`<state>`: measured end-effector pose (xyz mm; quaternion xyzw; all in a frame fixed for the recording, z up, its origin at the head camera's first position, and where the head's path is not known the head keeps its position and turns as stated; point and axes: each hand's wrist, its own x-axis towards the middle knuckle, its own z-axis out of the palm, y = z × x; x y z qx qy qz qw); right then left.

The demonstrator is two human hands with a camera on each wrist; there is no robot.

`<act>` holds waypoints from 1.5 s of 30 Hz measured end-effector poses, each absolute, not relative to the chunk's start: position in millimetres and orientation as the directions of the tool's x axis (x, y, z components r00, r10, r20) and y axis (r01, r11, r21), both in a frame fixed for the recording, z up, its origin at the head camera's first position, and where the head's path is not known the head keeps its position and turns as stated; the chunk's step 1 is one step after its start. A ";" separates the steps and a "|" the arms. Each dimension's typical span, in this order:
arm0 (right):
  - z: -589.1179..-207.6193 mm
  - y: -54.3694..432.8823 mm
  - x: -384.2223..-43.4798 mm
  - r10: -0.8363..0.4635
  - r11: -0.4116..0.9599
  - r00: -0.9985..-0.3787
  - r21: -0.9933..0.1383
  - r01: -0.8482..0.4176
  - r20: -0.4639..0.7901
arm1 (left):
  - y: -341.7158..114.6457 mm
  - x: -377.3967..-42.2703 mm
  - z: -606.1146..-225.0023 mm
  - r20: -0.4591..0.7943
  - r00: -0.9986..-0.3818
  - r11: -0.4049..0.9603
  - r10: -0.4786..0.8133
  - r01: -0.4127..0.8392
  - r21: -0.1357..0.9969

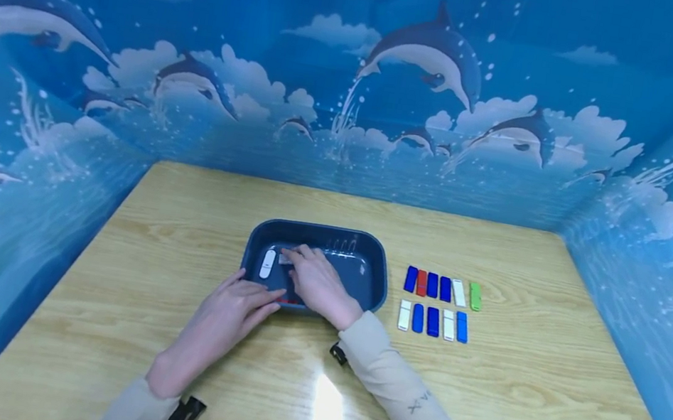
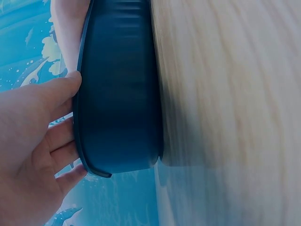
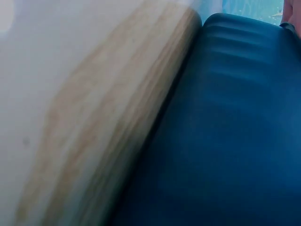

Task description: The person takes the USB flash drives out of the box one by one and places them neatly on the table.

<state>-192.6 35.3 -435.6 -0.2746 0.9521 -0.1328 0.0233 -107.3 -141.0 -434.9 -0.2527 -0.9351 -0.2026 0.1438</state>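
In the head view, my right hand (image 1: 320,281) reaches into a dark blue plastic bin (image 1: 376,273). Its fingertips are on a small pale USB stick (image 1: 285,259), mostly covered by the fingers. Just left of that, a white USB stick (image 1: 267,264) lies upright on the bin floor. My left hand (image 1: 232,310) rests over the bin's near left rim, fingers reaching inside. The left wrist view shows its thumb (image 2: 70,84) on the rim and the other fingertips hidden behind the wall. A red piece (image 1: 288,301) shows inside the near wall, partly hidden, close to the left fingertips.
Right of the bin, several USB sticks lie in two rows on the wooden table (image 1: 509,406), among them a red one (image 1: 421,283), a green one (image 1: 476,296) and blue and white ones. A dolphin-printed curtain (image 1: 343,161) encloses the table's back and sides.
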 end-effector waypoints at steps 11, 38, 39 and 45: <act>-437.9 37.4 -194.1 -0.532 0.801 -0.843 -0.277 -0.531 0.081 | -140.7 -107.7 -434.5 0.367 -0.835 0.793 0.410 0.525 0.309; -415.6 73.0 -181.4 -0.405 0.740 -0.876 -0.468 -0.483 0.263 | -138.2 -107.4 -435.3 0.341 -0.853 0.802 0.394 0.501 0.325; -414.0 78.7 -180.8 -0.387 0.736 -0.878 -0.478 -0.479 0.283 | -138.1 -107.6 -435.4 0.342 -0.853 0.802 0.395 0.501 0.326; -403.2 116.5 -177.1 -0.265 0.683 -0.914 -0.609 -0.403 0.308 | -139.4 -107.7 -436.1 0.360 -0.843 0.793 0.400 0.515 0.324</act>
